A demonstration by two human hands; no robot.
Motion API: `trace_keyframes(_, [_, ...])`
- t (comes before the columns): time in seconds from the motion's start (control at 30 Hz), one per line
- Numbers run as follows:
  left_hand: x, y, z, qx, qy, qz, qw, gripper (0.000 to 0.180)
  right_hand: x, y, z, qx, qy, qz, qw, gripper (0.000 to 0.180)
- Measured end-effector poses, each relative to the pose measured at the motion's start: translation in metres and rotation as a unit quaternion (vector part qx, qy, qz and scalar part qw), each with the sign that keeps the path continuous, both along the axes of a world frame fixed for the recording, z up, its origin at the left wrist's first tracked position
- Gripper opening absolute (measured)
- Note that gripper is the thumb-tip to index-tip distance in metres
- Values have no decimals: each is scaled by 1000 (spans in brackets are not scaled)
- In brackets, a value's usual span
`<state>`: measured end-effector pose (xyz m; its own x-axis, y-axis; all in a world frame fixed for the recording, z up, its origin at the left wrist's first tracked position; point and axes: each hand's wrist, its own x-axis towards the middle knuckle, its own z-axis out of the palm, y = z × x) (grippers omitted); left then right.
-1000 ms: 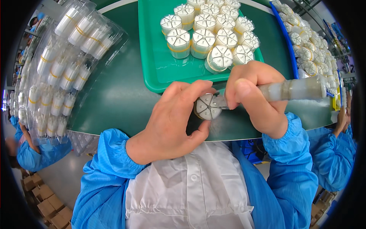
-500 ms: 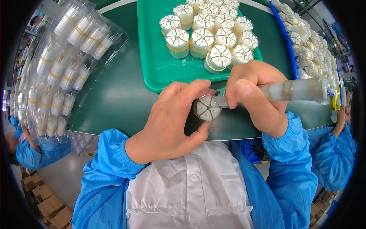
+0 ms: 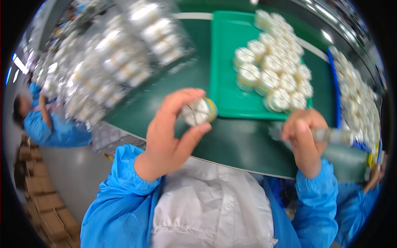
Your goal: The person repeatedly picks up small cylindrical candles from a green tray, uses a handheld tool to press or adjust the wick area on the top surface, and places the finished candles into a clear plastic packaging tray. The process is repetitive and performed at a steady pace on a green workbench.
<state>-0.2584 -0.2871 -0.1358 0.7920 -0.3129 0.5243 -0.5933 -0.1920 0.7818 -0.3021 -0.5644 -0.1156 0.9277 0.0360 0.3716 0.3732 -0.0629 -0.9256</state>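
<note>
Green worktop [image 3: 244,142], tray [image 3: 227,91] reaching its far edge

Surface between tray and near edge gives me sideways room. My right hand [image 3: 307,136] clasps a slim tool [image 3: 333,136]. Just left of the tray's near-left corner, my left hand [image 3: 163,136] pinches a banded segmented cylinder [image 3: 199,112] between thumb and fingertips, its long axis slanting right, trayward.

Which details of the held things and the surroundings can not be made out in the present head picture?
All in the head view:
- White cylinder: far end turned away; left hand covers part of its side.
- Tool: right hand covers its middle; blur softens its flat tip.
- Clear packs: blur and glare hide fine edges.
- Co-worker's blue sleeve: cut off by the dark fisheye rim.
</note>
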Motion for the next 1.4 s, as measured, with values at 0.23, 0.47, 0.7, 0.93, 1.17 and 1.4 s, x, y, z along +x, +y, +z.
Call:
trace_keyframes(0.23, [33,81,-22,-26,128,89,987,54,-4,3,-8,-38,23,-5,999,25])
trace_keyframes(0.47, [25,107,-4,-365,248,-134,888,71,0,4,-18,-41,43,-17,998,25])
trace_keyframes(0.7, [14,147,42,-329,77,-89,937,61,-1,3,-21,-65,47,-27,996,26])
trace_keyframes(0.93, [23,231,94,279,-263,485,786,34,-5,4,-19,-83,20,-26,996,29])
trace_keyframes(1.17, [37,266,72,273,-158,378,871,28,-3,5,-17,-77,45,-22,996,29])
trace_keyframes(1.4, [29,141,76,183,-315,399,841,16,2,6,-15,-83,38,-1,996,23])
